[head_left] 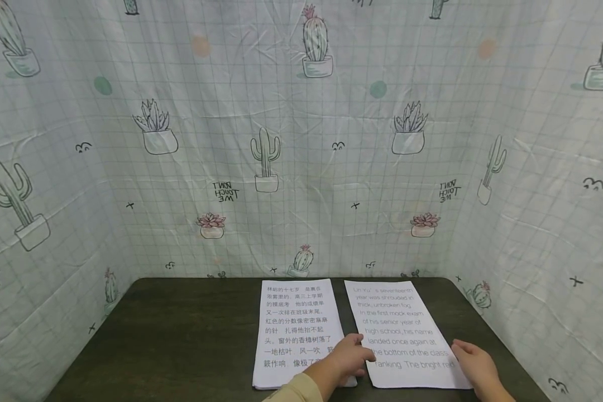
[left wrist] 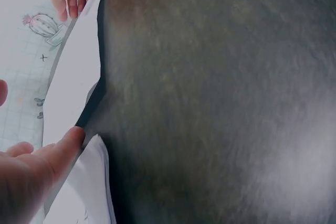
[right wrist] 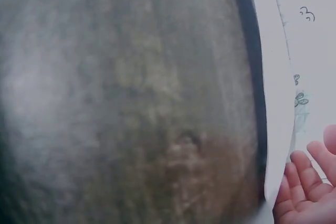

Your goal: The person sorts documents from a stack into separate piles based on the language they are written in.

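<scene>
Two white printed papers lie side by side on the dark table. The left one, a thin stack with Chinese text (head_left: 293, 324), is partly covered by my left hand (head_left: 349, 357). The right one, a sheet with English text (head_left: 399, 329), lies between both hands. My left hand's fingertips reach its left edge, the fingers fairly straight and spread. At its lower right edge, my right hand (head_left: 477, 368) touches the side. The right wrist view shows the right hand's fingers (right wrist: 310, 187) loosely extended against the paper's end.
The dark wooden table (head_left: 171, 335) extends left of the papers. A pale curtain (head_left: 301, 167) printed with potted cacti surrounds the table at the back and on both sides.
</scene>
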Demonstrator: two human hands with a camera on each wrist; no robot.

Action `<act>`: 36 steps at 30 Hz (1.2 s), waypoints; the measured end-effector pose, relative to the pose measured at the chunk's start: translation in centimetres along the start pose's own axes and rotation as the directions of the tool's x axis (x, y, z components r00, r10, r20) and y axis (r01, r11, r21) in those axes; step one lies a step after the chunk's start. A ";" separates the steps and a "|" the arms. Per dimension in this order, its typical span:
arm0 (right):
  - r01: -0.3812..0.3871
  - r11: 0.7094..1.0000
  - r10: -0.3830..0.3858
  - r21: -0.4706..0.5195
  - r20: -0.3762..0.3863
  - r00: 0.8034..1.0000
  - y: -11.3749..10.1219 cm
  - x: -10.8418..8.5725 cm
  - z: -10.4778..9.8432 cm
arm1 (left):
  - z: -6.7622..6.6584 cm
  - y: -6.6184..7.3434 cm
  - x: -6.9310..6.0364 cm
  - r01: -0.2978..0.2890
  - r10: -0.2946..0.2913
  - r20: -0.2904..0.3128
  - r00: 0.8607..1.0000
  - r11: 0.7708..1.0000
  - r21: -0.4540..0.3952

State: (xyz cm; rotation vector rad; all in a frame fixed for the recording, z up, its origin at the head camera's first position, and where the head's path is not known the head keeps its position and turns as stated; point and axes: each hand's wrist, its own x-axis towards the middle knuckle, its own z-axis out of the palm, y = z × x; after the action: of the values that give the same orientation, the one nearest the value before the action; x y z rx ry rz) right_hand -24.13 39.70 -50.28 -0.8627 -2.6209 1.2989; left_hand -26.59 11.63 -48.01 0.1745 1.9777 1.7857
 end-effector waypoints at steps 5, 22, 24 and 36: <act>0.070 0.997 -0.068 -0.041 0.036 0.997 -1.1 0.0 -0.2 | -2.1 0.1 0.1 -0.040 0.040 0.000 0.999 0.999 0.015; 0.161 0.986 -0.165 0.042 0.141 0.976 -5.9 -0.7 3.7 | -11.7 1.0 -1.0 -0.063 0.074 -0.155 0.985 0.995 0.077; 0.172 0.984 -0.176 0.038 0.147 0.973 -6.7 -0.9 4.3 | -12.7 1.0 -1.3 -0.069 0.081 -0.174 0.981 0.995 0.078; 0.241 0.966 -0.257 0.097 0.222 0.941 -10.4 -2.7 7.7 | -18.8 0.1 -2.9 -0.136 0.150 -0.250 0.956 0.988 0.075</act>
State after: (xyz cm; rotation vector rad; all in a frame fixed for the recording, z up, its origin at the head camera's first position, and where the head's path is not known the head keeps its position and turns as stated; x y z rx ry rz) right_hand -29.01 27.90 -46.82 -0.3699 -2.7242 1.4857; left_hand -31.92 -6.55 -46.32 0.1126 2.2486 1.9262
